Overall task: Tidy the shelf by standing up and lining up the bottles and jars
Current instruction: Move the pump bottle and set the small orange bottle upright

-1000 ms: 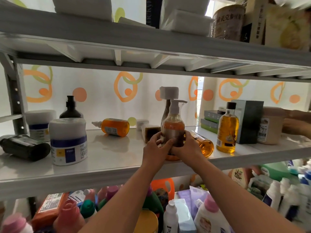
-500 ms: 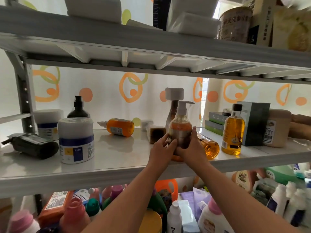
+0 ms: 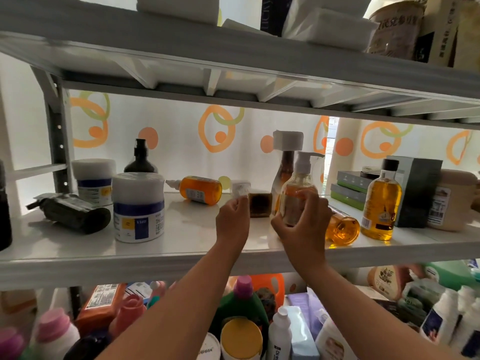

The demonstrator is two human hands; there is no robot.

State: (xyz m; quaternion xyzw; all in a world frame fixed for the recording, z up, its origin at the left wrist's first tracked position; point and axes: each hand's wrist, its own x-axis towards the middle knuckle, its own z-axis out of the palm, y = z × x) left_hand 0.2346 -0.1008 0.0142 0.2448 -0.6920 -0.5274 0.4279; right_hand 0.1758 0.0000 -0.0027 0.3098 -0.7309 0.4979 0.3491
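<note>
On the white middle shelf (image 3: pixel 104 258), my right hand (image 3: pixel 304 227) grips an upright amber pump bottle (image 3: pixel 298 188) near the front edge. My left hand (image 3: pixel 232 222) is off that bottle, with its fingertips pinched on the white cap of a small brown jar (image 3: pixel 259 205) lying on its side. Three bottles lie flat: an orange one (image 3: pixel 201 189) at the back, an amber one (image 3: pixel 342 228) just right of my right hand, and a black one (image 3: pixel 72 211) at the left. Two white jars (image 3: pixel 139 206) and a dark pump bottle (image 3: pixel 140 159) stand at the left.
A tall brown bottle with a square white cap (image 3: pixel 285 162) stands behind the pump bottle. At the right stand an amber black-capped bottle (image 3: pixel 380 201), a grey box (image 3: pixel 415 190), a beige jar (image 3: pixel 452 201) and flat boxes (image 3: pixel 350 188). The shelf below is crowded with detergent bottles.
My left hand let go of the pump bottle and moved left to the small jar's cap. My right hand still holds the pump bottle upright.
</note>
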